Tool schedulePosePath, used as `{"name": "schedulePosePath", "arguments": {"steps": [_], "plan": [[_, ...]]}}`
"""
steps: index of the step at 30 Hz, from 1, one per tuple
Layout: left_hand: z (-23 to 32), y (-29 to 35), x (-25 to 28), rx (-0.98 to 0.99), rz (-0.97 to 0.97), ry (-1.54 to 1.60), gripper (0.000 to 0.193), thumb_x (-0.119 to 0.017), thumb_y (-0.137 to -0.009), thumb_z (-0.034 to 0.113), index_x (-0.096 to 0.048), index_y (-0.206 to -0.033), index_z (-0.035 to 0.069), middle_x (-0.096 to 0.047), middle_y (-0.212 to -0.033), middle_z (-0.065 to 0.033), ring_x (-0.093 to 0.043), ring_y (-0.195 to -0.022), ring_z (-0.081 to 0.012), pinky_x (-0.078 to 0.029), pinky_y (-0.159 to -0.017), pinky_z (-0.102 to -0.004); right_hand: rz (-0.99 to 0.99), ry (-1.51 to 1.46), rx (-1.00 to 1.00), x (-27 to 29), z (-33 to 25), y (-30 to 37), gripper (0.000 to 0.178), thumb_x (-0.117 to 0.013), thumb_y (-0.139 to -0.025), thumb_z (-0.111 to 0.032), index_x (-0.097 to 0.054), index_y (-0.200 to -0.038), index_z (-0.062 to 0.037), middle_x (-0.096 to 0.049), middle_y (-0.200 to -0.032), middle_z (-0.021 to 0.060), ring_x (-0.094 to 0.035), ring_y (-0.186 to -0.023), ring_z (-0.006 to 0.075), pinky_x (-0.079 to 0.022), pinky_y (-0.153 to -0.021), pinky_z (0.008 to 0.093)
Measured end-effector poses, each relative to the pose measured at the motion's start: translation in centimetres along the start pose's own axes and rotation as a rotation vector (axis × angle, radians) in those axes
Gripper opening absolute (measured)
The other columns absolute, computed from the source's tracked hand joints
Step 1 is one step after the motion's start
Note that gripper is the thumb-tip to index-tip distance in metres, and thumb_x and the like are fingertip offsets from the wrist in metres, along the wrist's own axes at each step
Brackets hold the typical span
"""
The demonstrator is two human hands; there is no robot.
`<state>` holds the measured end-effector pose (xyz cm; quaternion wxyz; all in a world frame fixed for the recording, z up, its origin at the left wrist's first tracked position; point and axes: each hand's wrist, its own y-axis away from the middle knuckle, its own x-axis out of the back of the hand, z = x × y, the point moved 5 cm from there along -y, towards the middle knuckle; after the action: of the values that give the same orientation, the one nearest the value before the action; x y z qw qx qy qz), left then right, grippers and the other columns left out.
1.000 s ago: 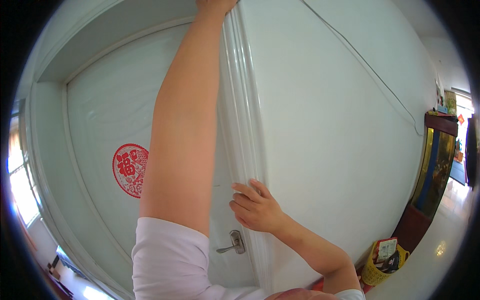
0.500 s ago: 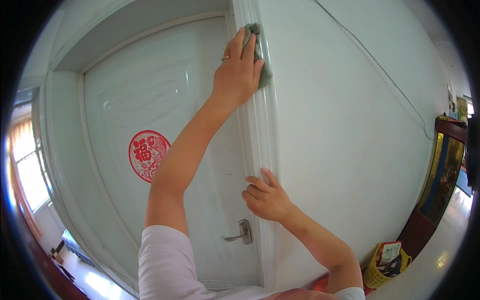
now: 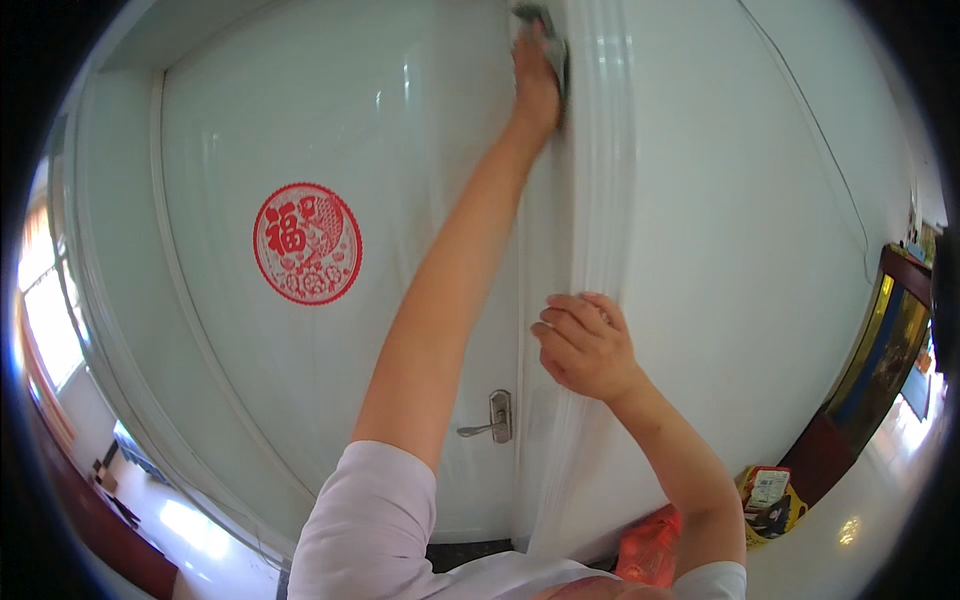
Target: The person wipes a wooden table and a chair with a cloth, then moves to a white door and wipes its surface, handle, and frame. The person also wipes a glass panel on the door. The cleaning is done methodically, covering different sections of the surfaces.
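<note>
While the left hand point(image 3: 538, 90) is reaching high, its fingers are holding a grey-green cloth point(image 3: 558, 58) against the inner side of the white door frame point(image 3: 605, 150), the cloth lying under them and showing beyond their tips and along their right edge. Well below, the right hand point(image 3: 590, 347) is bending its fingers loosely, half-open, by the frame's edge, and the lever door handle point(image 3: 501, 418) is sitting lower, to their left.
</note>
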<state>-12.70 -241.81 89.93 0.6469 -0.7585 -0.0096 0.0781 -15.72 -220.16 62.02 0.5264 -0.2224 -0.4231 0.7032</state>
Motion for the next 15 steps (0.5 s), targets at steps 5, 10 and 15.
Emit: {"name": "schedulePosePath", "arguments": {"steps": [5, 10, 15], "plan": [[3.5, 16.1, 1.0, 0.423, -0.083, 0.310, 0.051, -0.028, -0.107, 0.022, -0.026, -0.156, 0.007, -0.011, -0.163, -0.0203, -0.013, -0.150, -0.0371, -0.009, -0.123, -0.0445, -0.045, 0.092, 0.006, 0.3, 0.8, 0.6, 0.017, -0.069, -0.070, -0.008, -0.065, -0.085, -0.0148, -0.065, -0.099, -0.0025, -0.060, -0.108, 0.0151, -0.044, -0.095, 0.0376], [9.4, 10.3, 2.6, 0.145, -0.084, 0.413, 0.052, -0.038, -0.106, 0.022, -0.029, -0.154, 0.005, -0.015, -0.162, -0.0196, -0.015, -0.149, -0.0366, -0.011, -0.122, -0.0453, -0.078, 0.132, 0.003, -0.3, 0.9, 1.1, 0.018, -0.068, -0.070, -0.007, -0.066, -0.086, -0.0157, -0.066, -0.093, -0.0034, -0.059, -0.107, 0.0152, -0.044, -0.093, 0.0368], [3.5, -4.9, -2.2, -0.078, 0.114, 0.202, 0.050, -0.032, -0.107, 0.029, -0.035, -0.150, 0.003, -0.030, -0.156, -0.0216, -0.025, -0.145, -0.0373, -0.017, -0.120, -0.0451, -0.072, 0.133, 0.015, 0.0, 0.4, 0.7, 0.018, -0.066, -0.069, -0.008, -0.066, -0.085, -0.0166, -0.066, -0.087, -0.0052, -0.061, -0.103, 0.0141, -0.043, -0.092, 0.0352]]}}
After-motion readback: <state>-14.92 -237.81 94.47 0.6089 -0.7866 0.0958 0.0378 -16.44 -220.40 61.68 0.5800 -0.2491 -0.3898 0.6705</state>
